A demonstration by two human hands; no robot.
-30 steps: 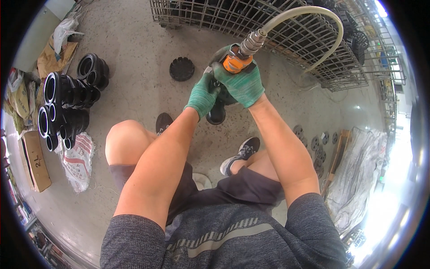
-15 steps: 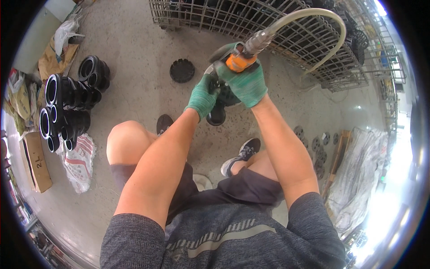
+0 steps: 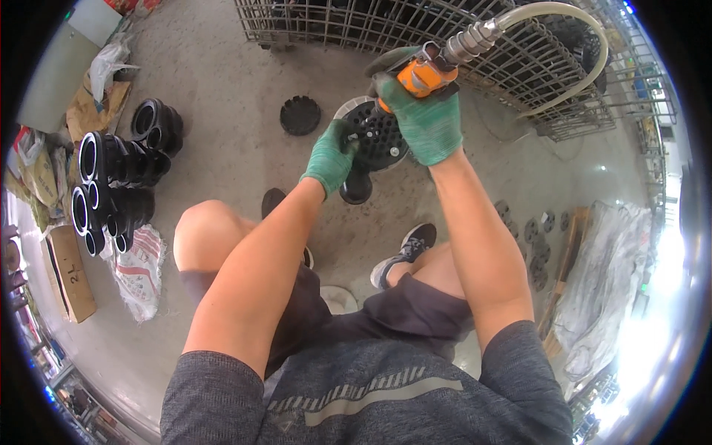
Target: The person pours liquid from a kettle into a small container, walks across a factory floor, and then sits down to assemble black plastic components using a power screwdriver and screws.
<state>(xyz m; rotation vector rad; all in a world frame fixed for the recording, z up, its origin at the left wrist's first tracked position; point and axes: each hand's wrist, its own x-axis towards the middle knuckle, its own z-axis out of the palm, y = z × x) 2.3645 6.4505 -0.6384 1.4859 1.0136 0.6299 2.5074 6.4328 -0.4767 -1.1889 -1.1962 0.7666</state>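
Note:
An orange air tool (image 3: 426,78) with a ribbed metal hose fitting is gripped in my green-gloved right hand (image 3: 430,119), above the right side of a round black part. That part is a perforated disc (image 3: 377,133) with a pale rim and a black pipe-like outlet (image 3: 357,188) toward me. My left hand (image 3: 331,157), in a matching glove, is at the disc's left edge with its fingers curled. Something small and shiny shows by its fingertips, too small to name. A silvery bolt head (image 3: 394,152) shows on the disc. The tool's tip is partly hidden by my right hand.
A toothed black ring-shaped cap (image 3: 300,116) lies on the floor to the left. Farther left stand several black double-pipe fittings (image 3: 111,170) and a cardboard box (image 3: 68,274). A wire cage (image 3: 326,22) stands ahead, with a clear hose (image 3: 602,59) arching before it. Black discs (image 3: 539,252) lie at right.
My right hand and the air tool have moved right, uncovering the perforated disc. My left hand has shifted only slightly and stays at the disc's left edge.

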